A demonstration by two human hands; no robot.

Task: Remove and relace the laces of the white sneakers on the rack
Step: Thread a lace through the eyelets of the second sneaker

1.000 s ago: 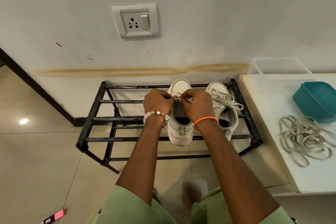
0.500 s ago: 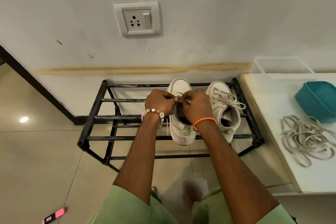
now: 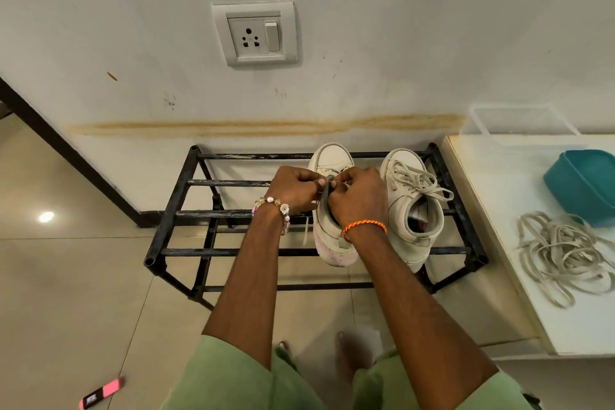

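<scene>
Both hands, left [image 3: 293, 188] and right [image 3: 357, 195], pinch one lace [image 3: 327, 196] over the left sneaker [image 3: 332, 160] on the rack [image 3: 173, 210]. Laced sneaker [image 3: 412, 210] sits just right of the grip. Advice: keep lace flat, feed tip squarely, draw slack evenly.

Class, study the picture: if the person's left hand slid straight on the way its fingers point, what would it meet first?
The left hand points rightward, so it would first meet the right hand, already close against it over the left sneaker. Depth is unclear.
</scene>
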